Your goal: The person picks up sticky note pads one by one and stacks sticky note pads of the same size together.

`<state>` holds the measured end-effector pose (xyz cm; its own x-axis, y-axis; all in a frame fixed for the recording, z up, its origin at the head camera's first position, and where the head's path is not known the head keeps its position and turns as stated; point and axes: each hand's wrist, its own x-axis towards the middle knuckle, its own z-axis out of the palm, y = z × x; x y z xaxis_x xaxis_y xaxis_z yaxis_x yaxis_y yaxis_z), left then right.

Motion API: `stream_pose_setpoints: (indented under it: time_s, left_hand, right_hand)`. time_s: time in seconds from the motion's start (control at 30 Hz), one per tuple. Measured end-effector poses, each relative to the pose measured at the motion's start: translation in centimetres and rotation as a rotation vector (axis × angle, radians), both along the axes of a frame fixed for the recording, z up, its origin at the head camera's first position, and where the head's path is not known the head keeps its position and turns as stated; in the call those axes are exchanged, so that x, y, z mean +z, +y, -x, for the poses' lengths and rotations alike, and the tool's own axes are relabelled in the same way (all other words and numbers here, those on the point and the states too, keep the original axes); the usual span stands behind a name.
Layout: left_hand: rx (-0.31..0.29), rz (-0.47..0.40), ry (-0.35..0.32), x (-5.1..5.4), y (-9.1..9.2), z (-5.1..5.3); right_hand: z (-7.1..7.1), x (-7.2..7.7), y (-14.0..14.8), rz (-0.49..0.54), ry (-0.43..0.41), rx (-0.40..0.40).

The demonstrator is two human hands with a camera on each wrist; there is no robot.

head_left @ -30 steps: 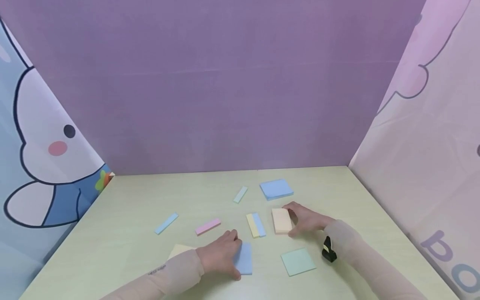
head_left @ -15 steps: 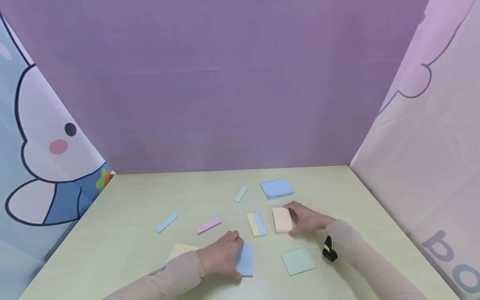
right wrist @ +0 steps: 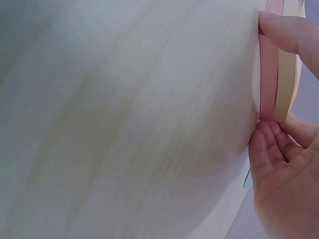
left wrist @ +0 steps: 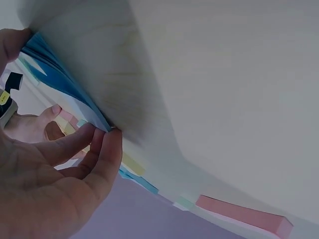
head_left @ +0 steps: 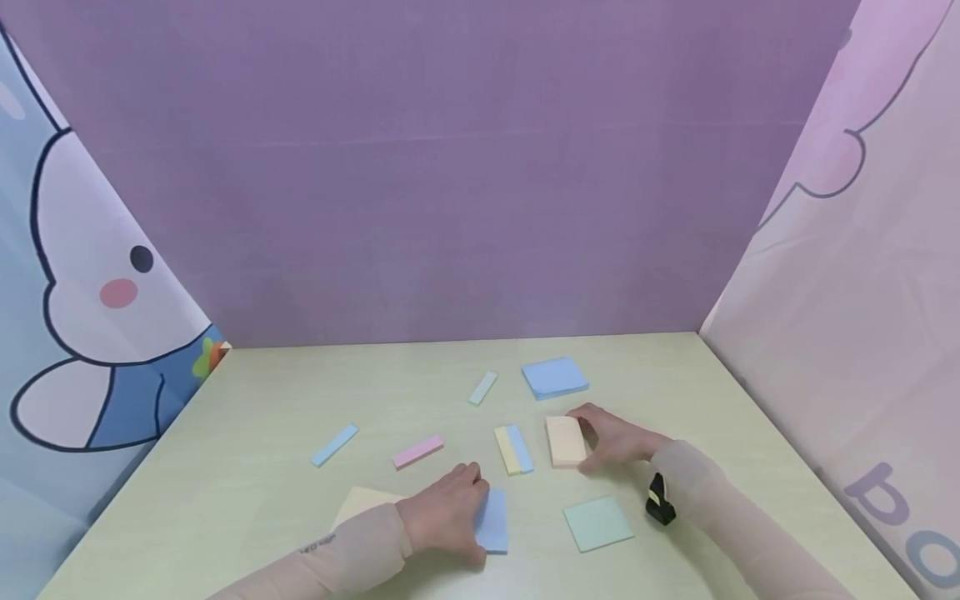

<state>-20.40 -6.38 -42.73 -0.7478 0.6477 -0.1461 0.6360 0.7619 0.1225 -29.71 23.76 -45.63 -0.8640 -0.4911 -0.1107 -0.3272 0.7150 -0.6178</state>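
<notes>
Peach sticky notes (head_left: 566, 442) were gripped in the head view by the nearer right hand (head_left: 617, 439), just to its left on the tabletop (head_left: 262, 400), long axis running near to far; blue sticky notes (head_left: 492, 522) were held by the left hand (head_left: 447, 514). From the left wrist, the latter's opposite edges were pinched; from the right wrist, pink and yellow layers (right wrist: 271, 74) were clasped.

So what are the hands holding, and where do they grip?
The left hand holds the nearer blue pad; the right hand holds the peach stack. Each grips two opposite edges.
</notes>
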Motion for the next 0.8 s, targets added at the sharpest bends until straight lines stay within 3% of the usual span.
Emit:
stream_pose_setpoints:
  time_s: [0.33, 0.8]
  left_hand:
    - [-0.001, -0.025, 0.014, -0.18, -0.01, -0.14]
    - [-0.05, 0.015, 0.107, 0.13, 0.4, 0.1]
  right_hand:
    - [-0.15, 0.21, 0.03, -0.006, 0.015, 0.018]
    - [-0.15, 0.22, -0.01, -0.001, 0.006, 0.008]
